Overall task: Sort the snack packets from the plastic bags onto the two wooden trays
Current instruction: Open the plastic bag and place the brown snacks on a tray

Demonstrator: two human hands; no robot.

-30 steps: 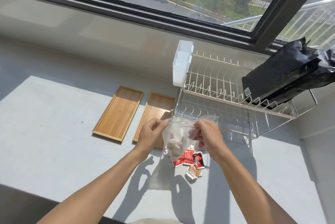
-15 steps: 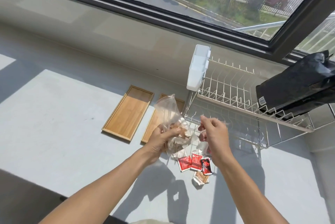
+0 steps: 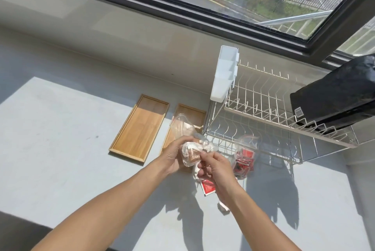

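My left hand [image 3: 172, 156] clamps the bag [image 3: 187, 143] just over the right tray's [image 3: 193, 113] near end; my right hand [image 3: 215, 166] pinches a packet [image 3: 191, 154] at its mouth, nearer me.

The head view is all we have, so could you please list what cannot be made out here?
- Right wooden tray: near half hidden by the clear bag and left hand.
- Red packet: partly covered by the right hand; print too small.
- Black bag: cut off by the right edge.
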